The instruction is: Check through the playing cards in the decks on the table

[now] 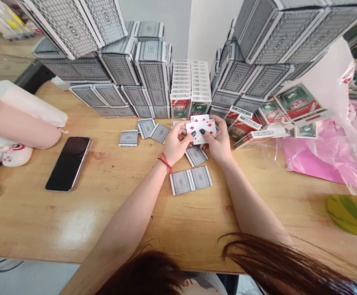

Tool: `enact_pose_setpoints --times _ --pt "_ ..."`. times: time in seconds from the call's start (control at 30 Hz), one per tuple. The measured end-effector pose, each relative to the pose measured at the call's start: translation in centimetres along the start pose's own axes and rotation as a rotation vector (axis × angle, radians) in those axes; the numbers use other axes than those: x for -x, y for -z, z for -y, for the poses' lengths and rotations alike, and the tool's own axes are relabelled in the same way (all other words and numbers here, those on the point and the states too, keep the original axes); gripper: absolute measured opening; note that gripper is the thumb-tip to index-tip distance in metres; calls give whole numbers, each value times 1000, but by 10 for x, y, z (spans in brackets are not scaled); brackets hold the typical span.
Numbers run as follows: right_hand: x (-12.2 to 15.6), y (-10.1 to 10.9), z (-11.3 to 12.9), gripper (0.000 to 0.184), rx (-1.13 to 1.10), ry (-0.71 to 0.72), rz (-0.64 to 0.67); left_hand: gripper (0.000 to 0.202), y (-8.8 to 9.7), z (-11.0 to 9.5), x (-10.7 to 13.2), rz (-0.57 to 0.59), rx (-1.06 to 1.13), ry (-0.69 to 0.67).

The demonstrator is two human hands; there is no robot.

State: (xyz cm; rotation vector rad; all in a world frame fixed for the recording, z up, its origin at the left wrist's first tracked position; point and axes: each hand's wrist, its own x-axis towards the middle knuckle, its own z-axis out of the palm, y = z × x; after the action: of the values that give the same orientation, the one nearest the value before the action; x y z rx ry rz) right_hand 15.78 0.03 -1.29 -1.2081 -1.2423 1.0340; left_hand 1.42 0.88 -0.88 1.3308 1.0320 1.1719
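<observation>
Wooden tabletop: grey-patterned blocks stacked L & R nr far edge, boxed decks btwn. L hand & R hand tog. hold overlapping face-up cards, fingers pinched on them, above tabletop, past ctr twd far edge. Progress, judged: stacks look well built up; held cards & loose face-down pieces (L of hands) not in stacks. Side-by-side pair lies closer to near edge. Total left unclear.

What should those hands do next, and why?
Perhaps square up the red-pipped cards: the left hand and right hand hold them overlapping but offset, while two face-down cards lie side by side on the table.
</observation>
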Motion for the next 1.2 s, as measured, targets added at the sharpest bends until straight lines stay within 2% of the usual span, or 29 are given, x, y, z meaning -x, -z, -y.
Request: enact_pose_setpoints --times 0.17,0.4,0.7,0.9,0.97,1.07,1.2 --pt "1 0 4 52 14 -2 34 20 3 6 -2 -98 -98 -65" --pt "1 0 4 55 47 -10 72 21 6 8 -2 -158 -257 -154" --pt "2 0 10 54 44 -29 122 17 6 5 -3 -216 -176 -138" --pt "1 1 11 61 -27 -55 87 18 5 6 -4 -235 -72 -112" --pt "1 2 12 58 -46 -65 113 18 5 8 -5 -269 -47 -111" --pt "1 5 13 43 -50 -92 173 19 6 10 -6 -314 -28 -93" --pt "-1 7 10 31 -82 -123 129 21 4 7 -5 -302 15 -46"
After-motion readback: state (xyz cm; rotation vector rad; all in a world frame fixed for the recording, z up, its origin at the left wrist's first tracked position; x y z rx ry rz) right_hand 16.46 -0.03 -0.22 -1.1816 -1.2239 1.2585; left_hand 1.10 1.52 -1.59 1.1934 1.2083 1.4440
